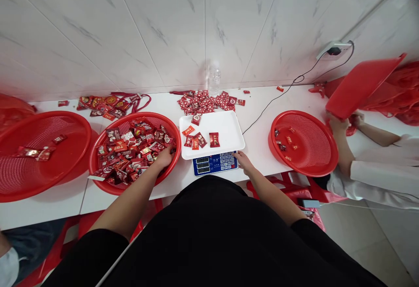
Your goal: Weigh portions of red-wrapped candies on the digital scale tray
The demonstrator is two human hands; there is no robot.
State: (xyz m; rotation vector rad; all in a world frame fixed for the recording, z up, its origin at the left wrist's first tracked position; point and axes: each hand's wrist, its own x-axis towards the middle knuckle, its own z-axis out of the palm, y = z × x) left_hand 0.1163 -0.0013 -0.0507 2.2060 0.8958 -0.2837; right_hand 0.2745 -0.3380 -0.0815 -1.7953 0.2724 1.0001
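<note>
My left hand (164, 156) reaches into a red mesh basket (108, 184) full of red wrapped candies (131, 149), its fingers curled among them. My right hand (242, 160) rests at the front right corner of a digital scale (214, 163), fingers touching the keypad edge. The scale's white tray (225, 136) carries several red candies (199, 139).
A nearly empty red basket (39, 156) sits far left, another (307, 145) at the right with a few candies. Loose candy heaps (206, 101) lie by the tiled wall near a clear bottle (214, 79). A co-worker in white (376, 169) holds a red tray (360, 86).
</note>
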